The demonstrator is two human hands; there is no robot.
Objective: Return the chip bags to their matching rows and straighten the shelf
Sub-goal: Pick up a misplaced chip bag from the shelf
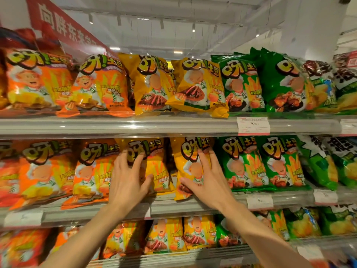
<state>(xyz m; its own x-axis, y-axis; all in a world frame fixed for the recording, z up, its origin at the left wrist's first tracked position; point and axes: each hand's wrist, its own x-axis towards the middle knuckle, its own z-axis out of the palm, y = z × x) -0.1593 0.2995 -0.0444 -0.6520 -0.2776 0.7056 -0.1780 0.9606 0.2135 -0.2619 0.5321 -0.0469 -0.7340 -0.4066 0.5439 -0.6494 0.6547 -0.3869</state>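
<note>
Store shelving fills frame, three tiers | middle shelf: orange, yellow, green rows | left hand grip released, fingers flat on left yellow bag at centre | right hand same on right yellow bag, which tilts | advice: push both back evenly, square up, faces forward, don't crush.

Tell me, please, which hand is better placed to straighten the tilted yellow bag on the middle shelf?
Probably the right hand: its spread fingers already rest on the tilted yellow bag, while the left hand rests on the neighbouring yellow bag.
</note>
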